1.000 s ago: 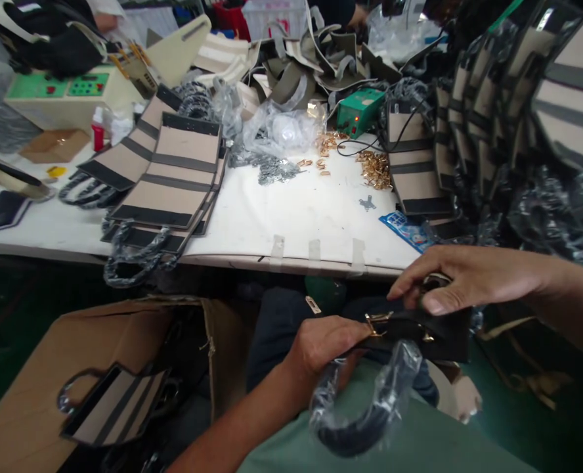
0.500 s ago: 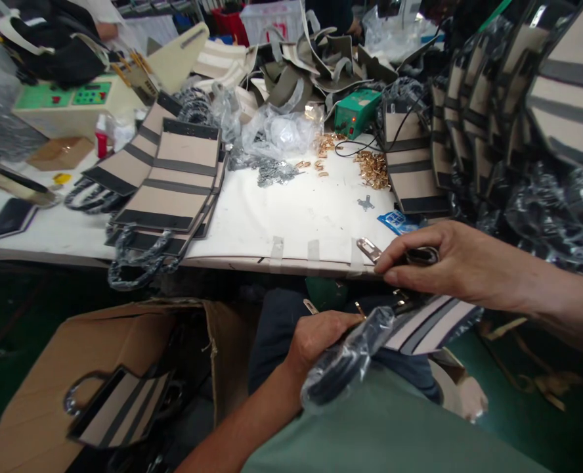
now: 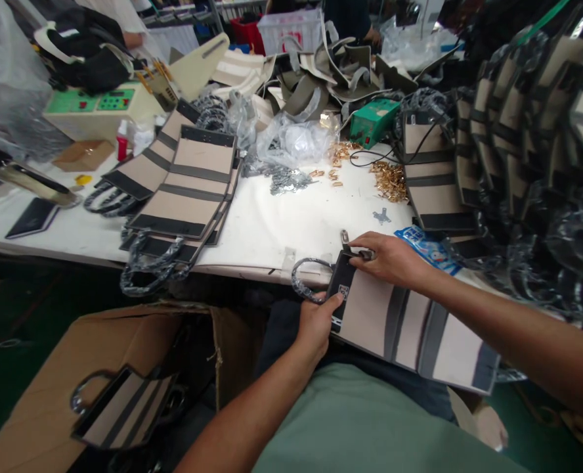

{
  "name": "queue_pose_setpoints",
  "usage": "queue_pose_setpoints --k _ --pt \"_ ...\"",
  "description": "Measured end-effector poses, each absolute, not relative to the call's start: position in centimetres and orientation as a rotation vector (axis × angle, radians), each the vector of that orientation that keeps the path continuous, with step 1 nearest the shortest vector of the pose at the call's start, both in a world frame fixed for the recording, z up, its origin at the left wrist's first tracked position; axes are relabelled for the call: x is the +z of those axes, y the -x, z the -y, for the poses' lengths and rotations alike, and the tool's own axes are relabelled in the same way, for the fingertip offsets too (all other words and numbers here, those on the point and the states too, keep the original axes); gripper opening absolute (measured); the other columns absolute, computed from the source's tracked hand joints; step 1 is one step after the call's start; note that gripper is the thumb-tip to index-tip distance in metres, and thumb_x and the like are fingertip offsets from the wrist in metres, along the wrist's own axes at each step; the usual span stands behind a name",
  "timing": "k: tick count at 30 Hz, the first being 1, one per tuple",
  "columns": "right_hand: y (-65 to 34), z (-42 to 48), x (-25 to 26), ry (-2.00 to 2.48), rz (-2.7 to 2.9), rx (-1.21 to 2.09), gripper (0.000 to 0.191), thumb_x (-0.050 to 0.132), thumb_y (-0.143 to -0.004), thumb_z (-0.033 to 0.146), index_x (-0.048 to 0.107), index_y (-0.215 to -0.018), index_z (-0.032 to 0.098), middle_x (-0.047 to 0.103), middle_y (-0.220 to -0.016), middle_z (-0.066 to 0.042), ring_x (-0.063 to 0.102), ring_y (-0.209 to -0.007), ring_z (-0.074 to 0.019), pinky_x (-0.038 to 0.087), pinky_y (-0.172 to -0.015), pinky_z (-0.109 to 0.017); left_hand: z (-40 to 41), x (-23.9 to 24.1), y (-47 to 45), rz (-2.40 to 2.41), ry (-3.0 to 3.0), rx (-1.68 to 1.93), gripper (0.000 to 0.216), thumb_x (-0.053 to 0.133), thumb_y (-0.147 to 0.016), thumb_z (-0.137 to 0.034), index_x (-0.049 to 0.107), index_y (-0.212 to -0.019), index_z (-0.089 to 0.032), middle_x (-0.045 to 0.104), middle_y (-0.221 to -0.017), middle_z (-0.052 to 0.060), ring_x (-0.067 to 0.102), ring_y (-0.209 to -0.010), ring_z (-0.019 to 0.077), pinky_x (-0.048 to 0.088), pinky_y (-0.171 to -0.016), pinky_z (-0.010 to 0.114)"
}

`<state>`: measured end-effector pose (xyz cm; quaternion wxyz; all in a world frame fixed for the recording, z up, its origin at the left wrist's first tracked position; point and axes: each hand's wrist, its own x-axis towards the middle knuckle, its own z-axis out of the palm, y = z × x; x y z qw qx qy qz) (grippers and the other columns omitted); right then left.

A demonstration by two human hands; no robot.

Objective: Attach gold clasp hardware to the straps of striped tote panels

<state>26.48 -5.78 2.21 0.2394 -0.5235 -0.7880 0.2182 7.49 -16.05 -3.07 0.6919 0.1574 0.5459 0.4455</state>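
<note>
A beige bag panel [image 3: 367, 309] with grey stripes and black ends lies across my lap and the table's front edge. My left hand [image 3: 316, 322] grips its black end, thumb on top beside a small silver metal plate [image 3: 343, 291]. A plastic-wrapped handle loop [image 3: 304, 279] sticks out past that end. At the panel's far corner, my right hand [image 3: 390, 257] is closed on a small dark piece with a shiny metal end [image 3: 345, 236]; its exact kind is unclear. The right fingertips touch the panel's black edge.
Striped bag panels [image 3: 183, 184] are stacked at left, and more stand at right [image 3: 434, 177]. Gold metal fittings [image 3: 390, 182], silver plates [image 3: 287, 180], a green box [image 3: 374, 121] and a blue packet [image 3: 427, 248] lie on the table. Below left is a cardboard carton [image 3: 75, 368].
The panel has been raised from my lap and turned flat, its inner face and black end now showing. My right hand has moved left to its corner; my left hand now presses its end.
</note>
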Motion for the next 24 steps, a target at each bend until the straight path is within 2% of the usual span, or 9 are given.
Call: queue_pose_setpoints --k 2,4,6,11,15,18,24 --pt "-25.8 6.4 3.3 1.410 1.993 0.599 0.013 0.075 -0.086 0.033 0.077 -0.091 0.022 0.076 -0.094 -0.005 0.070 -0.085 -0.0216 0.054 -0.079 -0.035 15.8 -3.1 -7.6 -1.216 -0.311 0.984 0.039 0.094 -0.056 -0.037 0.079 -0.080 -0.010 0.078 -0.076 0.010 0.070 -0.063 0.0190 0.053 -0.063 0.028" --pt "-25.0 7.7 5.6 1.331 1.762 0.694 0.026 0.072 -0.090 0.038 0.068 -0.071 0.021 0.068 -0.071 -0.002 0.062 -0.066 -0.0175 0.049 -0.064 -0.031 15.5 -2.9 -7.7 -1.215 -0.279 0.961 0.035 0.092 -0.056 -0.034 0.079 -0.077 -0.009 0.078 -0.075 0.010 0.069 -0.061 0.0190 0.053 -0.060 0.028" --pt "-24.0 9.2 8.0 1.131 1.514 0.826 0.038 0.069 -0.094 0.040 0.058 -0.062 0.022 0.057 -0.060 0.000 0.053 -0.053 -0.0149 0.042 -0.051 -0.031 15.0 -2.4 -7.7 -1.202 -0.253 0.941 0.033 0.091 -0.056 -0.032 0.078 -0.076 -0.009 0.078 -0.073 0.010 0.069 -0.059 0.0188 0.052 -0.059 0.028" --pt "-21.5 11.0 10.1 0.714 1.275 0.943 0.038 0.069 -0.093 0.035 0.055 -0.060 0.023 0.052 -0.057 0.001 0.049 -0.048 -0.0156 0.040 -0.045 -0.032 14.0 -1.4 -7.9 -1.163 -0.217 0.940 0.030 0.090 -0.056 -0.028 0.078 -0.077 -0.010 0.077 -0.071 0.008 0.067 -0.056 0.0178 0.052 -0.059 0.028" --pt "-20.5 10.0 6.3 0.769 1.305 0.971 0.040 0.066 -0.094 0.036 0.053 -0.059 0.023 0.052 -0.056 0.001 0.049 -0.050 -0.0153 0.040 -0.048 -0.032 14.0 -1.5 -8.0 -1.164 -0.205 0.965 0.030 0.092 -0.053 -0.029 0.078 -0.073 -0.010 0.076 -0.070 0.008 0.067 -0.058 0.0180 0.051 -0.060 0.028" --pt "-20.2 9.4 3.2 0.896 1.383 1.009 0.037 0.063 -0.096 0.030 0.052 -0.062 0.021 0.052 -0.058 0.002 0.047 -0.053 -0.0135 0.037 -0.052 -0.030 14.1 -1.7 -8.0 -1.174 -0.224 1.015 0.029 0.093 -0.053 -0.029 0.077 -0.070 -0.011 0.076 -0.071 0.007 0.067 -0.061 0.0172 0.050 -0.063 0.028" --pt "-19.8 10.0 2.5 0.799 1.367 0.983 0.035 0.061 -0.097 0.031 0.052 -0.064 0.021 0.054 -0.061 0.001 0.050 -0.056 -0.0141 0.040 -0.056 -0.030 14.1 -1.7 -8.0 -1.195 -0.239 0.992 0.027 0.092 -0.054 -0.028 0.076 -0.067 -0.012 0.074 -0.068 0.005 0.064 -0.059 0.0157 0.047 -0.060 0.026"
